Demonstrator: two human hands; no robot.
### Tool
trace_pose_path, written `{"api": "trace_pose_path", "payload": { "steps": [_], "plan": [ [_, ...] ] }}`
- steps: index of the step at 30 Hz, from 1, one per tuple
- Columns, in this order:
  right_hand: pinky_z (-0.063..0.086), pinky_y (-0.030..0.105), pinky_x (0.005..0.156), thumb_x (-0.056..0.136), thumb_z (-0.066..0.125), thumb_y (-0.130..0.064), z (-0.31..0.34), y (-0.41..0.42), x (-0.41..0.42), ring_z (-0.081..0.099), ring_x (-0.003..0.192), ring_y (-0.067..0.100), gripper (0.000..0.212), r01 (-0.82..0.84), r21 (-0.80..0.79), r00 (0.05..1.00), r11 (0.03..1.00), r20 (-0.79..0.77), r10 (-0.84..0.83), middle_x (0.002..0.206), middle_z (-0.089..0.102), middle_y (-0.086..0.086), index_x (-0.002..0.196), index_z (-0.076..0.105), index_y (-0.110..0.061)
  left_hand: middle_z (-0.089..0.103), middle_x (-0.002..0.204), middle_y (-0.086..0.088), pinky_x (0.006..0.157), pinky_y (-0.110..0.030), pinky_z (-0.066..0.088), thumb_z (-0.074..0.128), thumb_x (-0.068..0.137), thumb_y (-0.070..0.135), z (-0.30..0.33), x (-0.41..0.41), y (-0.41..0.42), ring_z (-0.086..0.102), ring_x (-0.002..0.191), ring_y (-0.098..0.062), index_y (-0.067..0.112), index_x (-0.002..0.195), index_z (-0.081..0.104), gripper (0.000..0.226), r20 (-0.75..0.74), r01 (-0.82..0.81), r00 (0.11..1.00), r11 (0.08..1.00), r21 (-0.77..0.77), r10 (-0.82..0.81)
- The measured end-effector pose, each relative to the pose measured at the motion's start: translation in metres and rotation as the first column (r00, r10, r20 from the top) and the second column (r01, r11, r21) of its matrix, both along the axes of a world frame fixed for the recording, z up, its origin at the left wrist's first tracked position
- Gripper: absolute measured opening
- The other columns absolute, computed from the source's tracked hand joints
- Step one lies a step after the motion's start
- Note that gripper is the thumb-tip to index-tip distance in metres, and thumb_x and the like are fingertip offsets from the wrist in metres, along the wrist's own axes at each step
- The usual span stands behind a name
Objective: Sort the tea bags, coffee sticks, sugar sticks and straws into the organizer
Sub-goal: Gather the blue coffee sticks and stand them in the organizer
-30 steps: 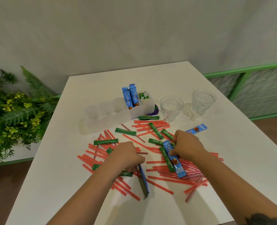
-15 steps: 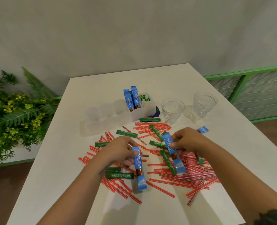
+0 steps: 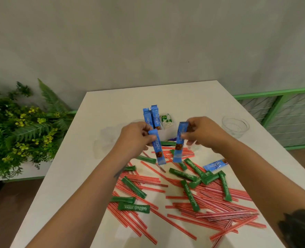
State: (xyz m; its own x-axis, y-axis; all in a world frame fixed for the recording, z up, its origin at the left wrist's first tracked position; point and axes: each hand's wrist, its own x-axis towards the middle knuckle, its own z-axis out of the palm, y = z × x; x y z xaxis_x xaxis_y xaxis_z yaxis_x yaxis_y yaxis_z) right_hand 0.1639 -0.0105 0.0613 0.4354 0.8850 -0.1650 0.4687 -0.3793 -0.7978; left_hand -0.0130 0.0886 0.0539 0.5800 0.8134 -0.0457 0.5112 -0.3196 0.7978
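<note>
In the head view, two blue coffee sticks are held above the white desk (image 3: 98,176), just in front of the organizer. The left hand (image 3: 137,135) is seen with its fingers (image 3: 150,137) curled round the top of one coffee stick (image 3: 158,149), which hangs down nearly upright; the right hand (image 3: 201,133) pinches the upper end of a second coffee stick (image 3: 179,142) in the same way. The translucent organizer (image 3: 166,134) is found at about 12 o'clock from the hands, mostly hidden behind them, with two more blue sticks (image 3: 152,117) standing upright in it and tea bags (image 3: 166,119) beside them. Green sugar sticks (image 3: 133,187) and red striped straws (image 3: 201,197) are scattered toward 6 o'clock, a loose blue stick (image 3: 215,164) lies at 4 o'clock, and a clear glass (image 3: 235,125) stands at 3 o'clock.
</note>
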Motion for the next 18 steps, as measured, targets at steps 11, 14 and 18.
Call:
{"api": "trace_pose_path", "payload": {
  "steps": [11,14,18],
  "plan": [
    [0.049,0.034,0.076,0.082,0.070,-0.013,0.021,0.089,0.013,0.058,0.079,0.021,0.011,0.004,0.254,0.947,0.967,0.310,-0.086,0.083,0.062,0.001,0.090,0.064,-0.015,0.064,0.087,-0.005,0.075,-0.037,0.055,0.063,0.083,0.004,0.033,0.045,0.060,0.063,0.076,-0.024,0.016,0.081,0.059,0.012,0.082,-0.151,0.988,0.941,0.303,0.133],
    [0.051,0.036,0.080,0.081,0.070,-0.014,0.008,0.106,0.014,0.061,0.085,0.024,0.013,-0.021,0.203,0.929,0.979,0.367,-0.056,0.089,0.068,0.005,0.093,0.066,-0.014,0.064,0.089,-0.008,0.073,-0.035,0.054,0.064,0.081,0.003,0.023,0.055,0.071,0.059,0.075,-0.022,0.012,0.084,0.063,0.010,-0.005,-0.131,0.990,0.938,0.320,0.140],
    [0.049,0.032,0.074,0.082,0.068,-0.014,-0.010,0.122,0.014,0.062,0.087,0.025,0.014,-0.052,0.127,0.910,0.991,0.415,-0.005,0.094,0.069,0.006,0.096,0.066,-0.015,0.066,0.096,-0.013,0.076,-0.036,0.055,0.065,0.080,0.002,0.004,0.064,0.081,0.061,0.079,-0.024,0.007,0.091,0.065,0.013,-0.092,-0.115,0.986,0.961,0.251,0.142]
  ]
}}
